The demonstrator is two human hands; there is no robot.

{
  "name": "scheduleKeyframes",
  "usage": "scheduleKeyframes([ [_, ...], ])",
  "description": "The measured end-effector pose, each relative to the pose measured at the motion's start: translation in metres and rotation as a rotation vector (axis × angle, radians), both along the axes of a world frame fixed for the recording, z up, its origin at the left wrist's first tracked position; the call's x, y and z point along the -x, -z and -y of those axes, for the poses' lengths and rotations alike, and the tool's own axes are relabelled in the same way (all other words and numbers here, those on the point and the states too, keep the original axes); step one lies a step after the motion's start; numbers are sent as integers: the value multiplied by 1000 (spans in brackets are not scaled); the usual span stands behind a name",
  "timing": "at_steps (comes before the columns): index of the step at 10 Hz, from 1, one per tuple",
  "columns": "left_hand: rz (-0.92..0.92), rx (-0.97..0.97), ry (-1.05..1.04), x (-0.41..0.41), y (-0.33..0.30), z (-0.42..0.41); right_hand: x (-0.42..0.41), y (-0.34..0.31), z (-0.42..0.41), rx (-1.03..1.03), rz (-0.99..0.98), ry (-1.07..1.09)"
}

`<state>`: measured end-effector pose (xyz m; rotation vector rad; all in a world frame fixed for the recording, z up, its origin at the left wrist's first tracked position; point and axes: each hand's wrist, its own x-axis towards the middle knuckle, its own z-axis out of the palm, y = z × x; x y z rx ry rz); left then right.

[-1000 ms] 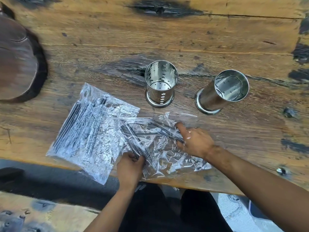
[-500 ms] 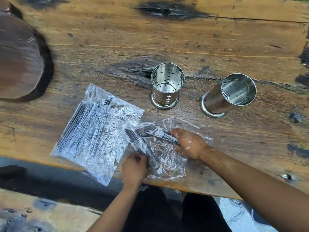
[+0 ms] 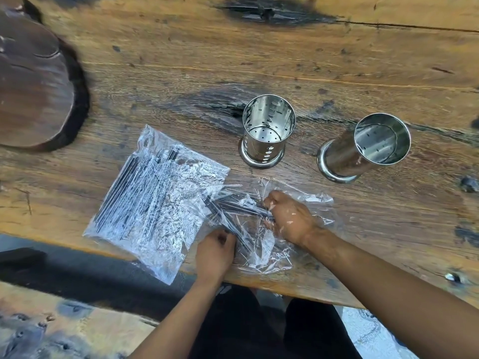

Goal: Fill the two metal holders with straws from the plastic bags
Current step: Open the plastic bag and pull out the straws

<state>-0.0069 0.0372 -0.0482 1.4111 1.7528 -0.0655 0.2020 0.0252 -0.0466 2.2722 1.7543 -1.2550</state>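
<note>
Toward six o'clock on the surface [image 3: 337,60], right hand [image 3: 290,220] now deeper in the crumpled bag [image 3: 261,229], closed on black straws [image 3: 233,208], left hand [image 3: 215,252] pinching its near end; extraction under way, full bag [image 3: 153,200] at nine o'clock, both perforated holders [image 3: 268,130] [image 3: 368,149] at twelve empty.

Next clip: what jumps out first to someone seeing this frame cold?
Two shiny, empty metal holders stand mid-table. Nearer the table's front edge, both hands work a crumpled clear bag of dark straws, left hand gripping the straws through it, right hand inside it. A fuller bag lies to its left.
</note>
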Motion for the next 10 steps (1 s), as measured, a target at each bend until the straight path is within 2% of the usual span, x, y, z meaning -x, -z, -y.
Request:
scheduleKeyframes([
  [1, 5, 15, 9, 1, 4, -1, 6, -1, 0, 20, 27, -24],
  [2, 4, 40, 26, 4, 5, -3, 17, 6, 1, 101, -133, 15],
  [3, 16, 46, 32, 5, 3, -6, 24, 6, 1, 143, -203, 34],
  [4, 109, 96, -36, 6, 0, -9, 30, 2, -2, 218, -273, 95],
  [6, 292, 204, -111, 5, -4, -11, 31, 6, -4, 218, -246, 52],
  [7, 395, 277, -162, 3, -9, -11, 29, 0, -9, 195, -372, 103],
  [8, 454, 287, -181, 4, -9, -12, 29, -16, -14, 294, -570, 380],
  [10, 511, 246, -200, 5, -17, -15, 24, -9, -11, 476, -848, 612],
])
